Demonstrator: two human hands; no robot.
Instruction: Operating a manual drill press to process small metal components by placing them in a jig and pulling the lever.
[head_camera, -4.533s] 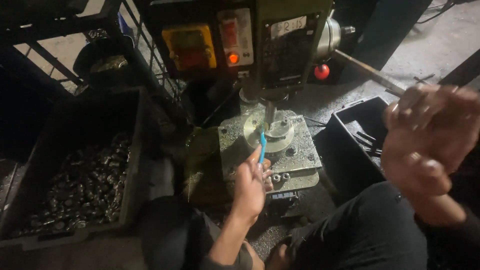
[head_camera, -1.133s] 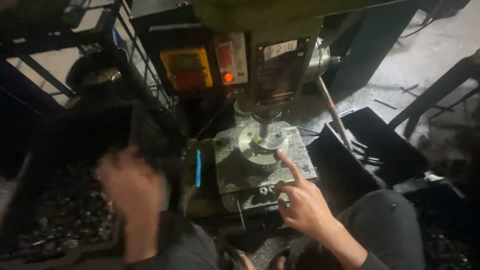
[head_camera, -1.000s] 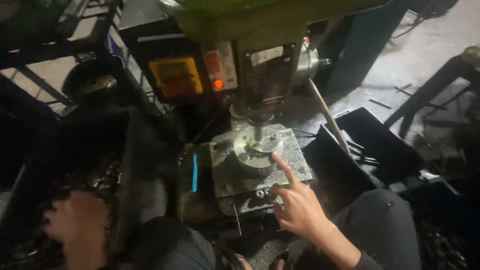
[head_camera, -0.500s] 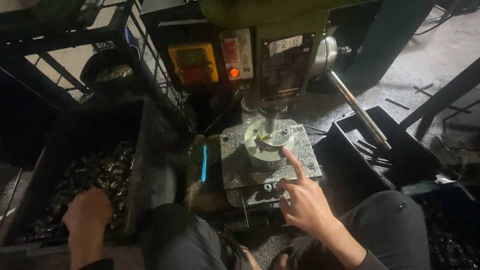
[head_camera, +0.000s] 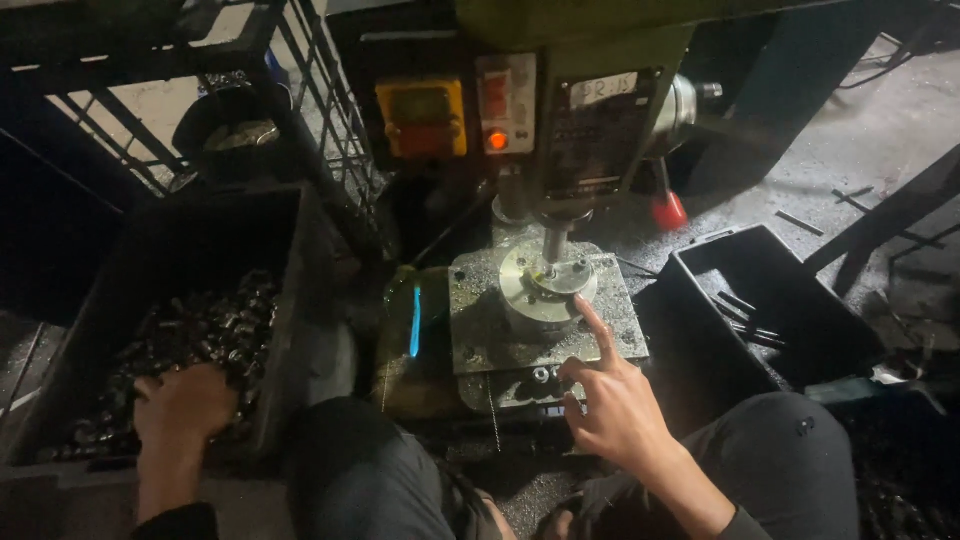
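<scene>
My left hand (head_camera: 185, 408) lies down in the black bin (head_camera: 290, 300), fingers curled into the small metal parts (head_camera: 210, 330). My right hand (head_camera: 615, 400) is released, its index finger touching the round fixture (head_camera: 535, 290) under the drill spindle (head_camera: 553, 243).

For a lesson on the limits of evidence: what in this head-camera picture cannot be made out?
- Left hand: its fingers are buried among the small metal parts in the left bin, so any grip is hidden.
- The parts: too small and dark to identify.
- Drill tip: its contact with the round fixture is unclear.
- Right bin: contents lost in shadow.
</scene>
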